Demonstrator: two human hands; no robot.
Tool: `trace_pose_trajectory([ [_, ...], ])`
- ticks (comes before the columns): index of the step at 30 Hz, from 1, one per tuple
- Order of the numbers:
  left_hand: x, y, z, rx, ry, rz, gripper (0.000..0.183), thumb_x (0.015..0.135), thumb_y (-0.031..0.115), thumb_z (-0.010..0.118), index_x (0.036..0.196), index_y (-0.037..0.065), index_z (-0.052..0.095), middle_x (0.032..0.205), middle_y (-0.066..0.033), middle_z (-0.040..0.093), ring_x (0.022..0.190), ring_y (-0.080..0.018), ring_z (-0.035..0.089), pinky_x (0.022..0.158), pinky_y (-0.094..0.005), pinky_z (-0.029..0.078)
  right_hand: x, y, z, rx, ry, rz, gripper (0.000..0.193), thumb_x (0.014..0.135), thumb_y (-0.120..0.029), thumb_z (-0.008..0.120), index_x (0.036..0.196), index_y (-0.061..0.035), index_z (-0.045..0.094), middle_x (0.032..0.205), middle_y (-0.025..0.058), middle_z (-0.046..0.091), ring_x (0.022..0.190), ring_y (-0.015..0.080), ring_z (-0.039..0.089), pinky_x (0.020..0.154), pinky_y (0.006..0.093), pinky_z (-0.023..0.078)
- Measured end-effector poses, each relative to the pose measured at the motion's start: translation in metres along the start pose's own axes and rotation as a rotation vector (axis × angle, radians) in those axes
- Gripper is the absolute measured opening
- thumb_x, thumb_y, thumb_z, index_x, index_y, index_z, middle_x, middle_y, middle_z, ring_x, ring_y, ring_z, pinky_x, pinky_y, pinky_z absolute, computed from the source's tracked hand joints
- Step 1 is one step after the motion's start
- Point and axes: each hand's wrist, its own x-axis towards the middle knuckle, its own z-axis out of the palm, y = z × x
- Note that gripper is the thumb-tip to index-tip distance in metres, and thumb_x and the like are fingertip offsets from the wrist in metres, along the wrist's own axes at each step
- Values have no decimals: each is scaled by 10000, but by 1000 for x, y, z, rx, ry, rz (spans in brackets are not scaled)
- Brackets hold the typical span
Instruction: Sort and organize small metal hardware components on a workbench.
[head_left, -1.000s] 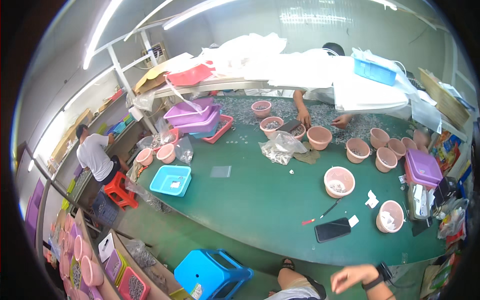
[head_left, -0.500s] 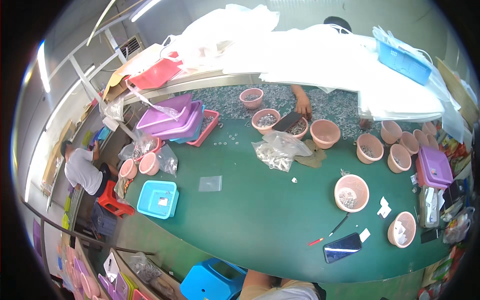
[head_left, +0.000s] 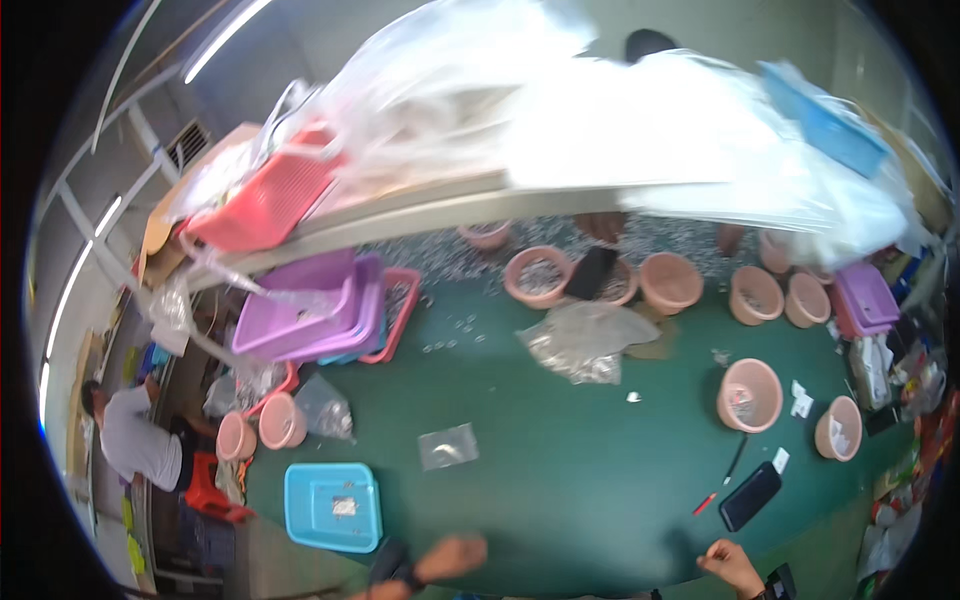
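Observation:
My left hand [head_left: 455,553], with a dark watch on its wrist, lies at the near edge of the green table [head_left: 560,480]. It is small and blurred, and I see nothing in it. My right hand [head_left: 733,566] rests on the same edge further right, fingers loosely curled and empty. Closest to it are a black phone [head_left: 750,495], a red pen [head_left: 705,503] and a black pen [head_left: 735,460]. A light blue tub [head_left: 333,505] sits left of my left hand. A small clear bag [head_left: 447,445] lies beyond that hand.
Several pink pots [head_left: 750,395] stand at the right and back. A clear bag of small parts [head_left: 585,340] lies mid-table, and purple trays [head_left: 300,310] are stacked at the left. White plastic bags [head_left: 600,130] overhang on a shelf. A person [head_left: 130,440] sits by a red stool [head_left: 205,490].
The view has swung closer over the table and the shelf now fills the top. My left hand has come into view, and both hands lie at the near edge.

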Motion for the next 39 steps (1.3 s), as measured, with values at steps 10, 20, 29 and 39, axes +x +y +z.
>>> trace_pose_trajectory([
  [10,126,-106,-84,372,853,-618,653,521,398,711,975,-21,502,1013,-192,445,968,-335,402,794,-402,381,4,-56,110,184,34,170,115,786,-177,481,822,-76,522,682,1,544,591,69,468,533,186,363],
  [20,83,-68,-39,-259,896,-583,130,701,153,483,709,41,548,690,-178,541,696,-300,543,570,-364,427,68,-77,122,-5,-221,152,168,790,-178,509,898,-50,524,685,0,536,575,76,477,523,182,374],
  [29,3,91,125,-1003,877,126,189,798,204,524,728,30,499,627,-10,524,564,-70,439,511,-224,381,80,-126,207,-216,-1092,-203,330,790,-80,515,1102,-3,439,910,34,522,883,122,482,784,236,372],
  [39,-101,167,355,-1170,1504,-438,185,833,208,472,885,35,512,728,-8,536,668,-71,504,596,-210,416,178,-68,264,-194,-955,271,167,790,-199,517,872,-56,546,672,4,553,518,86,472,432,206,370],
])
